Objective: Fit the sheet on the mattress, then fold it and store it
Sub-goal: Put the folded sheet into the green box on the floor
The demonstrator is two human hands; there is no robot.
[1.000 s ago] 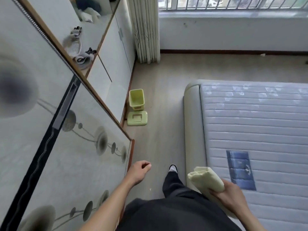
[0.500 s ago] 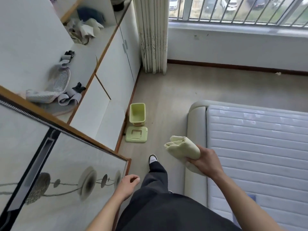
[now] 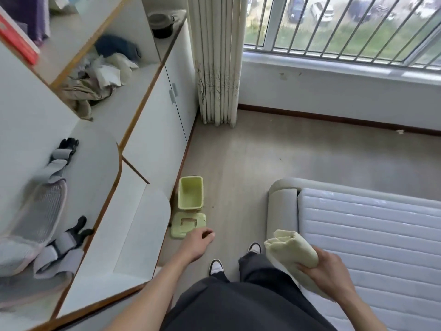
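White shelves (image 3: pixel 133 130) with wooden edging fill the left side, holding a grey mesh pad (image 3: pixel 38 218) low down and a heap of crumpled clothes (image 3: pixel 95 75) higher up. Beside the cabinet base, a pale green bin (image 3: pixel 190 196) stands upright on the floor (image 3: pixel 238 163), with its lid (image 3: pixel 188 224) lying flat just in front of it. The left hand (image 3: pixel 196 243) hangs over the floor near that lid, fingers loosely curled and holding nothing. Between the two arms are dark trousers (image 3: pixel 238 304) and two shoes (image 3: pixel 216 266). A striped curtain (image 3: pixel 218 58) hangs in the corner next to a barred window (image 3: pixel 346 27). To the right, the right hand (image 3: pixel 327 268) grips the folded sheet (image 3: pixel 291 252), a pale yellow bundle, fingers wrapped round its lower end; the bundle is held above the padded bed frame (image 3: pixel 282 206), at the edge of the bare quilted mattress (image 3: pixel 372 237).
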